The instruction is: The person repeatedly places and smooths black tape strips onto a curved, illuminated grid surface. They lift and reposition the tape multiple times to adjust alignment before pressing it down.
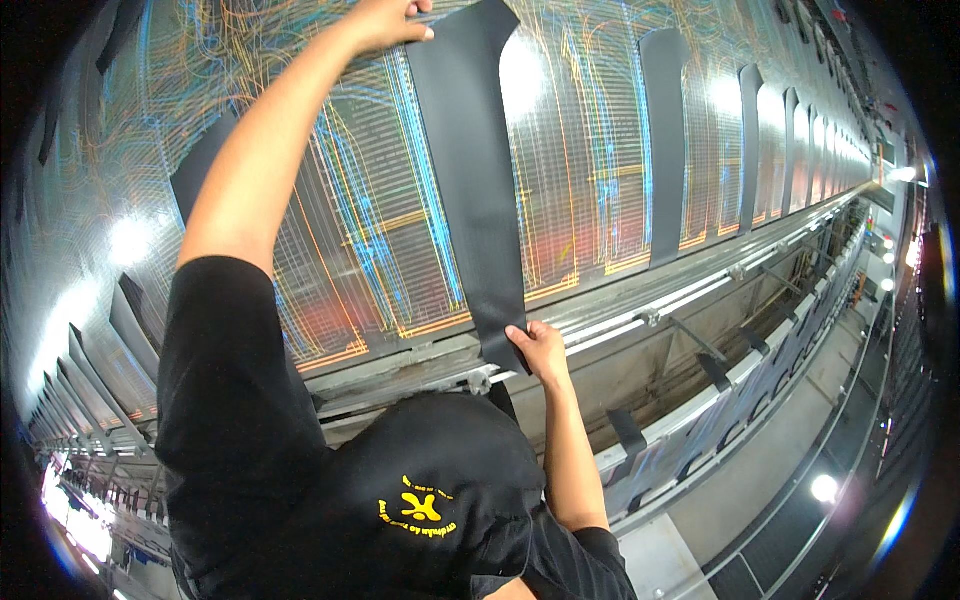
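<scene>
Black strip (pixel 470 180): lying flat against the wired panel (pixel 580 170). Left hand (pixel 385 22) is pinching its top edge; right hand (pixel 540 350) is gripping its bottom end, above the metal rail (pixel 650 305).

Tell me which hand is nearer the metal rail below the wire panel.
Right. The right hand grips the lower end of the black strip just above the metal rail; the left hand holds the strip's top, far up the wire panel.
</scene>
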